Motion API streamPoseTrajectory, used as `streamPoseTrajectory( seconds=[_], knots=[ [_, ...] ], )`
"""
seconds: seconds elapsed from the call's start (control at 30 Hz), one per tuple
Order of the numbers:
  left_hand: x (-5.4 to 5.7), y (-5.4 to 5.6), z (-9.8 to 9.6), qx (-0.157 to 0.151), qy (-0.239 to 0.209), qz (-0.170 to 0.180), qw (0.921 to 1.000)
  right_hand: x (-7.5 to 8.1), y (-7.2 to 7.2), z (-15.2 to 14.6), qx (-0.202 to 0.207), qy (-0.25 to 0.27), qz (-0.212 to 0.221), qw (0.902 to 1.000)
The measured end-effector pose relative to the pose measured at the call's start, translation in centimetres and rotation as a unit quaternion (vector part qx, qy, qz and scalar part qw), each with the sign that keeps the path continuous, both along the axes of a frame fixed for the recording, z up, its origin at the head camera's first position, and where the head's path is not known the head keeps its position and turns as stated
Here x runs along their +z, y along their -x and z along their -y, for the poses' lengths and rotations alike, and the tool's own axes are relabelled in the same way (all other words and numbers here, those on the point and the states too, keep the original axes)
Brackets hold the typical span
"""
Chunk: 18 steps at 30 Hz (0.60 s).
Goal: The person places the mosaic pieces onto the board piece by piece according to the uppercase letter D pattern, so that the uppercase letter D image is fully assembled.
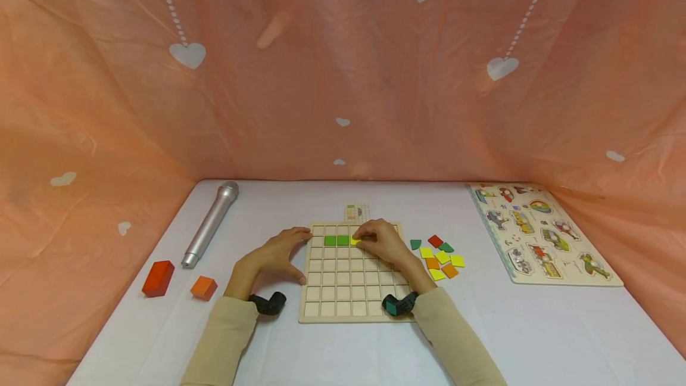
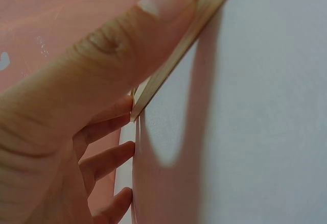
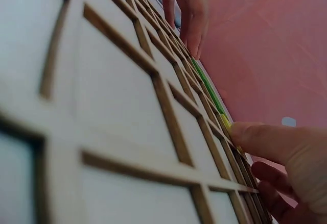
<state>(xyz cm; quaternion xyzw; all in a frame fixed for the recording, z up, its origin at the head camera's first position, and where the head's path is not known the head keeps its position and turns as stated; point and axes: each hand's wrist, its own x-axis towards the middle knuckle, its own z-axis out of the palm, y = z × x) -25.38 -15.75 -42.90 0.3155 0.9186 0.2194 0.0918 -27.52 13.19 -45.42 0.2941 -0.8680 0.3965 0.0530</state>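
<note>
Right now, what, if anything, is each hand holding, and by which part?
The right hand appears to pinch a yellow tile by its right side. The left hand rests against the board at its left edge.

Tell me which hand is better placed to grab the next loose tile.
Probably the right hand, once free of the yellow tile: loose tiles lie on its side of the board; the left hand touches the opposite edge.

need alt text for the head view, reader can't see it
A person's right hand pinches a yellow tile beside two green tiles on a wooden grid board; the left hand touches the board's left edge. Loose coloured pieces lie right of the board, a silver microphone to its left.
</note>
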Motion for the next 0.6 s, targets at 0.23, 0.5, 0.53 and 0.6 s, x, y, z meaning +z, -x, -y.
streamPoseTrajectory(
  seconds=[0.23, 0.5, 0.53, 0.6],
  knots=[
    [0.1, -0.1, -0.1, 0.01, 0.003, 0.006, 0.9999, 0.0, 0.0, -0.1, 0.009, -0.001, 0.016, 0.9998],
    [-0.1, -0.1, -0.1, 0.018, 0.006, 0.011, 0.9998, 0.4, 0.1, -0.6, 0.026, -0.003, 0.015, 0.9995],
    [-0.1, -0.1, -0.1, 0.017, 0.006, 0.01, 0.9998, 0.6, 0.1, -0.8, 0.027, -0.003, 0.011, 0.9996],
    [-0.2, -0.1, -0.1, 0.016, 0.006, 0.008, 0.9998, 1.1, 0.0, -1.3, 0.022, 0.002, 0.007, 0.9997]
  ],
)
